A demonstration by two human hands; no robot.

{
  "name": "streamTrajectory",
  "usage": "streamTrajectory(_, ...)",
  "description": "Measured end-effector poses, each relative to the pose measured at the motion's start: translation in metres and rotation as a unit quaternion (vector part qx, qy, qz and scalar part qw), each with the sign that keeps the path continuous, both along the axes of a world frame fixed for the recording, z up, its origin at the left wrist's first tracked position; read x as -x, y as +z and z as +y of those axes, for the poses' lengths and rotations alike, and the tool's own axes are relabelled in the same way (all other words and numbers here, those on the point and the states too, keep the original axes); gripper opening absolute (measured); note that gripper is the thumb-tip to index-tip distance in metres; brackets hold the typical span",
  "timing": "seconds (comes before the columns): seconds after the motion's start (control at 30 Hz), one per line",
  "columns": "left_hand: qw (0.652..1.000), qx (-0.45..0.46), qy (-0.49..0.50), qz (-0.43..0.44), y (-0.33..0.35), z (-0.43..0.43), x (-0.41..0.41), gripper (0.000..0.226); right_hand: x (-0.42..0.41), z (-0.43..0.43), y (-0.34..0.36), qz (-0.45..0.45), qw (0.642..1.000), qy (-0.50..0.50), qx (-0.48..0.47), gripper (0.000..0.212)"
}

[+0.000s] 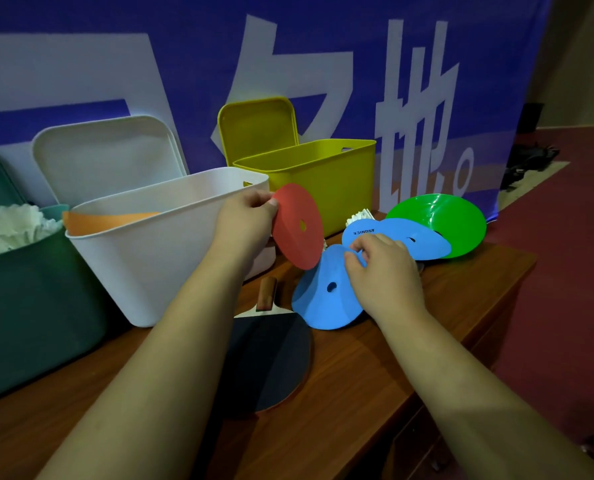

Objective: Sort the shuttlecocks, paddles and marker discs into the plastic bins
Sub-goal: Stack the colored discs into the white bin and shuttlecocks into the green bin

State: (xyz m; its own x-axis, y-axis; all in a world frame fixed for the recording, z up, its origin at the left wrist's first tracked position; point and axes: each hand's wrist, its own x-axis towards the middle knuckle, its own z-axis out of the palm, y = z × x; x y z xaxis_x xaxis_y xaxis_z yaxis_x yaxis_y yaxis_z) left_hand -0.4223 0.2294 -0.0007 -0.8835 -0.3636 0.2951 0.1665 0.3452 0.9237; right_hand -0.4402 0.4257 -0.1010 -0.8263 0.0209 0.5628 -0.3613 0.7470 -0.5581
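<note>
My left hand (245,216) pinches the rim of a red marker disc (297,226), held tilted in the air just right of the white bin (157,244). An orange disc (108,220) lies inside that bin. My right hand (382,268) pinches the edge of a blue disc (323,296) on the table. A second blue disc (406,237) and a green disc (441,220) lie behind it, with a white shuttlecock (359,216) partly hidden. A black paddle (268,355) lies under my left forearm. The green bin (29,306) at left holds shuttlecocks (11,226).
A yellow bin (316,181) stands behind the discs, its lid (257,124) leaning on the blue banner. The white bin's lid (108,154) leans there too. The wooden table's right edge (489,306) drops off to a red floor.
</note>
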Motion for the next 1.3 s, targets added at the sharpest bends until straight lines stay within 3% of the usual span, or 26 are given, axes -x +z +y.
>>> streamTrajectory(0.2, 0.999, -0.018, 0.037, 0.023, 0.038, -0.012, -0.033, 0.012, -0.011, -0.004, 0.02, 0.045, 0.985, 0.016, 0.163, 0.009)
streamTrajectory(0.4, 0.991, 0.065, 0.104, 0.047, 0.069, -0.06, -0.094, 0.011, -0.042, -0.044, 0.058, 0.013, 0.951, 0.119, 0.286, 0.003)
streamTrajectory(0.47, 0.975, 0.141, 0.161, 0.063, 0.073, -0.088, -0.126, 0.015, -0.061, -0.071, 0.072, -0.003, 0.934, 0.175, 0.31, 0.005)
streamTrajectory(0.6, 0.907, 0.274, 0.306, 0.097, 0.076, -0.153, -0.197, 0.021, -0.106, -0.136, 0.093, -0.013, 0.908, 0.264, 0.326, 0.01)
streamTrajectory(0.87, 0.898, 0.064, 0.41, 0.144, 0.066, -0.275, -0.354, 0.013, -0.2, -0.259, 0.112, -0.137, 0.825, 0.44, 0.329, 0.014)
streamTrajectory(1.03, 0.866, -0.063, 0.458, 0.191, 0.056, -0.33, -0.422, 0.018, -0.248, -0.324, 0.116, -0.272, 0.745, 0.503, 0.343, 0.032)
streamTrajectory(1.13, 0.844, -0.12, 0.476, 0.215, 0.05, -0.368, -0.447, 0.015, -0.267, -0.352, 0.113, -0.308, 0.727, 0.521, 0.324, 0.033)
streamTrajectory(1.23, 0.837, -0.13, 0.491, 0.206, 0.041, -0.409, -0.455, 0.019, -0.282, -0.37, 0.109, -0.316, 0.722, 0.531, 0.311, 0.031)
streamTrajectory(1.3, 0.836, -0.033, 0.54, 0.089, 0.03, -0.435, -0.456, 0.043, -0.29, -0.379, 0.106, -0.318, 0.723, 0.533, 0.305, 0.03)
